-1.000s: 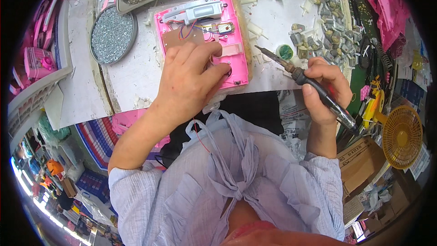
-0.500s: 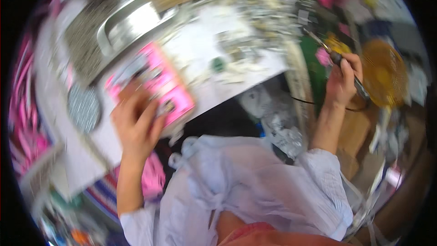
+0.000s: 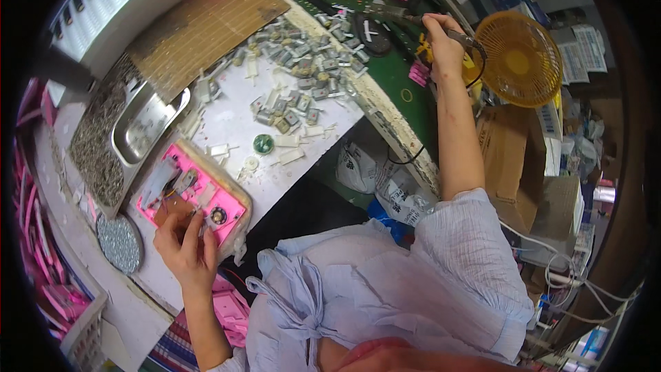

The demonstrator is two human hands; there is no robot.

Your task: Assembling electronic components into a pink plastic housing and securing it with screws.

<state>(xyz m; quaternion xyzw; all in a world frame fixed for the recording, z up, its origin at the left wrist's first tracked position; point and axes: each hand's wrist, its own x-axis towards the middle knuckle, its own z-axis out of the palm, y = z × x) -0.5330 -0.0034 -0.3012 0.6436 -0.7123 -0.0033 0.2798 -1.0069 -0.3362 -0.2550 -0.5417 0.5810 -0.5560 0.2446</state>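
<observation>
My left hand [image 3: 184, 248] is over a pink plastic housing [image 3: 231, 201] with small parts and wires inside. Its fingertips are pinched together at the edge of a brown piece [image 3: 172, 211] in the housing; what they grip is too small to make out. The housing lies on a pale-edged board near the table's front edge. Out to the far right, my right hand [image 3: 446, 48] is closed round a soldering iron [image 3: 412, 19], whose tip points left over a green surface. A dark cable runs back from the iron past the wrist.
Several small grey motors [image 3: 303, 72] are heaped across the white table. A metal tray [image 3: 141, 127], a round silvery disc [image 3: 119, 243] and a small green solder spool [image 3: 263, 144] lie nearby. An orange basket [image 3: 530, 58] and a cardboard box [image 3: 506, 158] are right of my right arm.
My right hand has moved farther away and left with the soldering iron. The left hand stays at the pink housing, its fingertips now drawn together. The view has shifted.
</observation>
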